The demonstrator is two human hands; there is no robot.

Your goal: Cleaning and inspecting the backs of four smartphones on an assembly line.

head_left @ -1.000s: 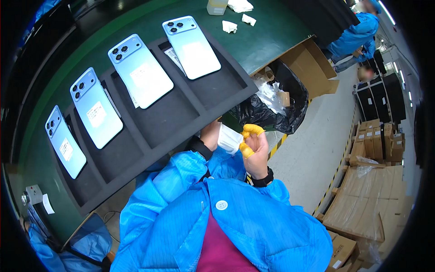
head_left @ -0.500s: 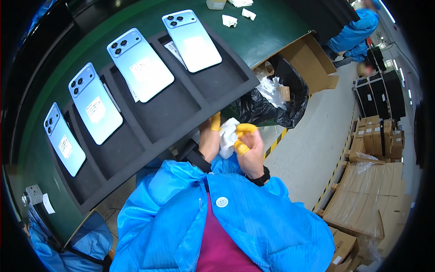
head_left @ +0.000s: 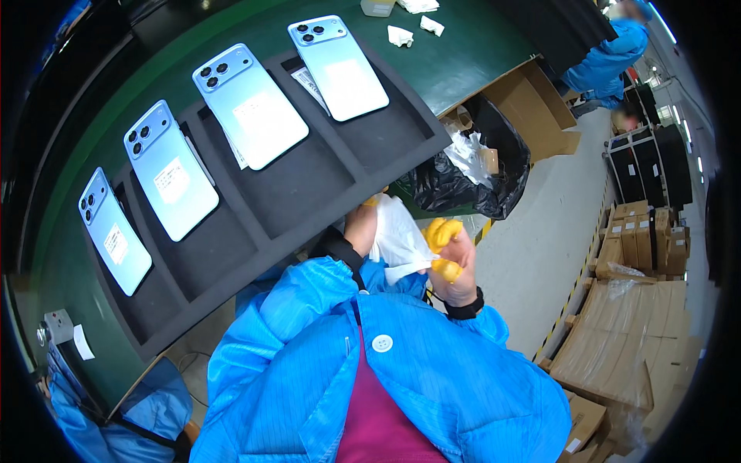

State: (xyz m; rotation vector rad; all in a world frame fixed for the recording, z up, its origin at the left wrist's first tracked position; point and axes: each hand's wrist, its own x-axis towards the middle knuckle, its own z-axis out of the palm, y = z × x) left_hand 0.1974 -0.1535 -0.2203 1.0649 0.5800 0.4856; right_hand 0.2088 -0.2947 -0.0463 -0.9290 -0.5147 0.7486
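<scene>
A thin white cloth (head_left: pixel 403 239) is stretched between my hands, just off the near edge of the tray. My right hand (head_left: pixel 457 266), with yellow finger covers, pinches one end of it between thumb and fingers. The other end lies at my left hand (head_left: pixel 363 222), which appears to grip it; most of its fingers are hidden by the cloth and the tray edge. Ahead to the left, several light-blue phones (head_left: pixel 171 202), backs up with white labels, rest tilted in the compartments of a black foam tray (head_left: pixel 270 245).
The tray stands on a green table (head_left: pixel 432 69) with crumpled white wipes (head_left: pixel 400 35) and a small container (head_left: pixel 377 8) at the far side. Right of the tray is a cardboard box (head_left: pixel 532 108) lined with a black bag (head_left: pixel 505 181). Stacked cartons (head_left: pixel 617 332) and a person in blue (head_left: pixel 614 58) are farther right.
My right hand has moved right and slightly down, away from my left hand. The cloth, bunched before, is now spread out between them. The view has shifted a little.
</scene>
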